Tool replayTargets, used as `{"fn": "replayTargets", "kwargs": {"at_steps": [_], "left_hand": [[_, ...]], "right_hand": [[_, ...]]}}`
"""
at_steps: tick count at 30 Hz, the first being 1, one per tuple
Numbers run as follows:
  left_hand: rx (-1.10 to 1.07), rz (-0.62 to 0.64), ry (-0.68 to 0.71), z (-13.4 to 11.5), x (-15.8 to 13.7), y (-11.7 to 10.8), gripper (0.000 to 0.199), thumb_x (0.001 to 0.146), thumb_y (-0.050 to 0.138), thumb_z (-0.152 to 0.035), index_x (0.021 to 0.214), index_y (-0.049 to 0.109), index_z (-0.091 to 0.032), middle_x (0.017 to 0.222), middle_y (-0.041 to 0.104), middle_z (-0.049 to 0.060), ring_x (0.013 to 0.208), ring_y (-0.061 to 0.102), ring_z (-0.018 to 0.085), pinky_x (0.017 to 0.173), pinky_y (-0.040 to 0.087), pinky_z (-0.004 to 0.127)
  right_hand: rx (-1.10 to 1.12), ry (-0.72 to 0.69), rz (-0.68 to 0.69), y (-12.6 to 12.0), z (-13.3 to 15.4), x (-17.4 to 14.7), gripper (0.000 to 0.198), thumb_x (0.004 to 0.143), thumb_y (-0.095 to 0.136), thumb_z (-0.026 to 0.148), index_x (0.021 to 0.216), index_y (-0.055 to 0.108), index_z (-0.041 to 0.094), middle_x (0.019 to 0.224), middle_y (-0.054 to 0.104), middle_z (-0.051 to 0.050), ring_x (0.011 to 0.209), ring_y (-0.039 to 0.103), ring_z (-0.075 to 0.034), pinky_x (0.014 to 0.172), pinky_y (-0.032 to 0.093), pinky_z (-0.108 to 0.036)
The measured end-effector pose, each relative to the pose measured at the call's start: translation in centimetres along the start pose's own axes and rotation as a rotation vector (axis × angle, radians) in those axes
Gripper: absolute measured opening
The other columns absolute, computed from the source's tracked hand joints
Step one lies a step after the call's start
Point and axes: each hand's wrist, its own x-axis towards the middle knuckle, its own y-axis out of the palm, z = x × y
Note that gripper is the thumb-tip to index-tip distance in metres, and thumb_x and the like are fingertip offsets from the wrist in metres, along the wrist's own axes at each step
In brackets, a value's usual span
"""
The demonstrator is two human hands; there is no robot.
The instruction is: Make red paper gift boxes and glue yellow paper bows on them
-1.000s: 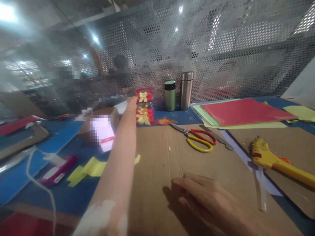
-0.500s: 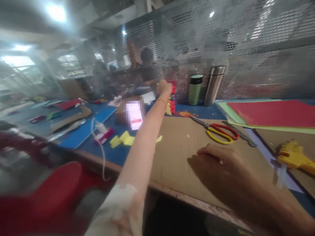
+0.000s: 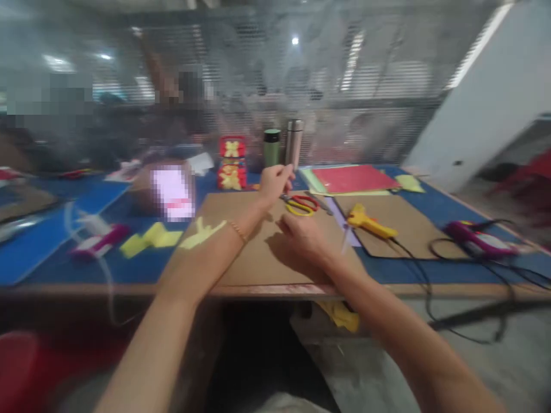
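Observation:
My left hand [image 3: 275, 184] is held over the far part of a brown cardboard sheet [image 3: 241, 267], in front of the bottles. Its fingers are loosely bent and a little apart, with nothing visible in them. Close by, my right hand [image 3: 305, 235] is low over the cardboard, fingers curled in and mostly turned from view; I see nothing in it. Scissors [image 3: 303, 205] with red and yellow handles lie just beyond my right hand. At the table's back stands a red piece with yellow shapes [image 3: 232, 163]. Yellow paper scraps [image 3: 150, 240] lie left of the cardboard.
A green bottle [image 3: 272, 150] and a steel flask [image 3: 294, 143] stand at the back. Right of them lie red paper sheets [image 3: 355, 178]. A yellow glue gun [image 3: 370, 222] trails a cord. A lit phone [image 3: 173, 192] leans at left; a purple-white power strip [image 3: 477, 241] lies right.
My left hand has let go of the red and yellow piece and come back toward my right hand. The view has swung right, showing more of the table's right end.

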Motion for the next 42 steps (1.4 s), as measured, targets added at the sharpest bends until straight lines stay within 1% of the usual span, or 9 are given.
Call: {"fn": "replayTargets", "kwargs": {"at_steps": [4,9,13,16,20,23,30,37,42], "left_hand": [[0.063,-0.018,0.019,1.2,-1.7,0.3,0.037,0.100,0.056,-0.028,0.064,0.058,-0.021,0.052,0.054,-0.002,0.049,0.052,0.012,0.054,0.043,0.025],[0.333,0.008,0.133,2.8,-2.8,0.0,0.039,0.098,0.055,-0.028,0.059,0.054,-0.023,0.057,0.056,0.000,0.065,0.058,0.017,0.064,0.044,0.028],[0.372,0.135,0.162,3.6,-4.1,1.4,0.035,0.096,0.055,-0.027,0.062,0.058,-0.023,0.065,0.063,0.001,0.069,0.060,0.018,0.066,0.042,0.029],[0.378,0.209,0.154,4.0,-5.1,2.6,0.036,0.093,0.057,-0.027,0.058,0.057,-0.023,0.062,0.064,0.002,0.065,0.059,0.018,0.063,0.039,0.029],[0.383,0.252,0.141,4.3,-5.6,2.8,0.039,0.095,0.054,-0.029,0.056,0.054,-0.023,0.054,0.060,0.001,0.058,0.057,0.018,0.059,0.036,0.030],[0.394,0.258,0.149,4.1,-5.6,2.4,0.038,0.097,0.051,-0.030,0.060,0.056,-0.024,0.055,0.060,0.002,0.058,0.057,0.018,0.060,0.036,0.030],[0.449,0.258,0.217,3.4,-5.6,1.9,0.034,0.101,0.052,-0.031,0.073,0.068,-0.019,0.077,0.073,0.007,0.072,0.062,0.019,0.067,0.036,0.030],[0.563,0.288,0.244,3.3,-5.9,2.0,0.037,0.105,0.051,-0.030,0.080,0.074,-0.015,0.079,0.075,0.009,0.071,0.062,0.019,0.068,0.037,0.030],[0.588,0.301,0.261,3.1,-6.0,1.9,0.035,0.105,0.050,-0.030,0.089,0.077,-0.014,0.088,0.078,0.011,0.077,0.067,0.020,0.071,0.041,0.030]], "right_hand": [[-0.052,0.004,-0.017,-0.6,0.3,-0.1,0.019,0.090,0.051,0.010,0.097,0.067,0.018,0.093,0.072,-0.009,0.078,0.054,-0.017,0.068,0.030,-0.030],[-0.089,-0.093,-0.091,-5.4,-0.3,0.0,0.023,0.098,0.052,0.025,0.084,0.069,0.018,0.080,0.070,-0.006,0.073,0.054,-0.015,0.068,0.032,-0.029],[-0.180,0.152,-0.177,-10.7,-4.4,3.6,0.029,0.096,0.048,0.019,0.085,0.074,0.012,0.080,0.072,-0.007,0.073,0.061,-0.015,0.070,0.039,-0.026],[-0.286,0.332,-0.019,-12.1,-7.9,7.2,0.033,0.094,0.046,0.010,0.103,0.078,0.009,0.094,0.077,-0.009,0.083,0.069,-0.016,0.078,0.047,-0.025],[-0.375,0.416,0.095,-10.0,-11.3,10.2,0.026,0.098,0.053,0.013,0.107,0.077,0.008,0.105,0.077,-0.013,0.102,0.072,-0.022,0.090,0.052,-0.030],[-0.463,0.510,0.156,-7.4,-13.2,11.5,0.029,0.101,0.064,0.033,0.123,0.069,0.014,0.126,0.070,-0.012,0.112,0.068,-0.024,0.096,0.057,-0.043],[-0.596,0.572,0.254,-3.8,-16.9,12.9,0.042,0.100,0.067,0.041,0.134,0.063,0.018,0.135,0.065,-0.012,0.114,0.067,-0.025,0.095,0.059,-0.047],[-0.621,0.429,0.251,-2.9,-17.4,14.0,0.039,0.101,0.065,0.041,0.134,0.063,0.021,0.137,0.064,-0.011,0.116,0.066,-0.024,0.097,0.058,-0.047],[-0.629,0.474,0.288,-1.4,-17.2,14.7,0.042,0.100,0.067,0.042,0.134,0.063,0.018,0.134,0.065,-0.012,0.114,0.067,-0.025,0.096,0.059,-0.048]]}}
